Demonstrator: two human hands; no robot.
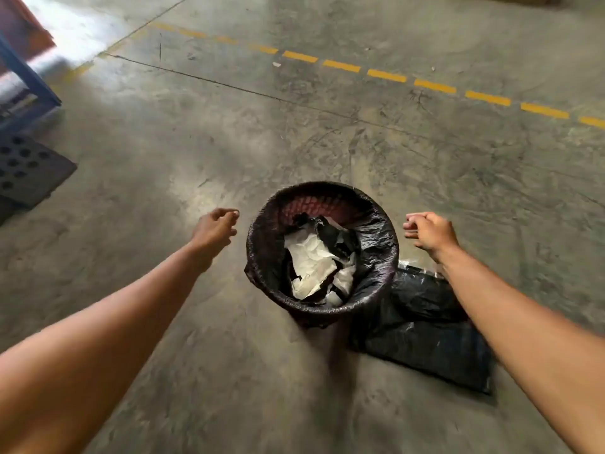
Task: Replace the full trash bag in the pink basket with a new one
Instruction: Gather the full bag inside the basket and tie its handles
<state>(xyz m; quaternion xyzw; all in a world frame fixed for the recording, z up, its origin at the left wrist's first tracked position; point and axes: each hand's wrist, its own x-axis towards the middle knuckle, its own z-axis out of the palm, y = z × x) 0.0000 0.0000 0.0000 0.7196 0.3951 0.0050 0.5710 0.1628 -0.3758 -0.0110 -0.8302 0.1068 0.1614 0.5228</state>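
Pink basket (pixel 314 204): black liner (pixel 376 237), crumpled white paper (pixel 311 260) inside.

Right forearm (pixel 510 326) hides part of folded bag (pixel 425 339).

Two bare forearms, no sleeves; left hand (pixel 214 228) and right hand (pixel 431 234) without gloves, rings or watch.

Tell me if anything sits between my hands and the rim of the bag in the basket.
Nothing visible does. The left hand and right hand flank the black bag's rim over bare floor; the folded bag lies lower right, beside the basket.
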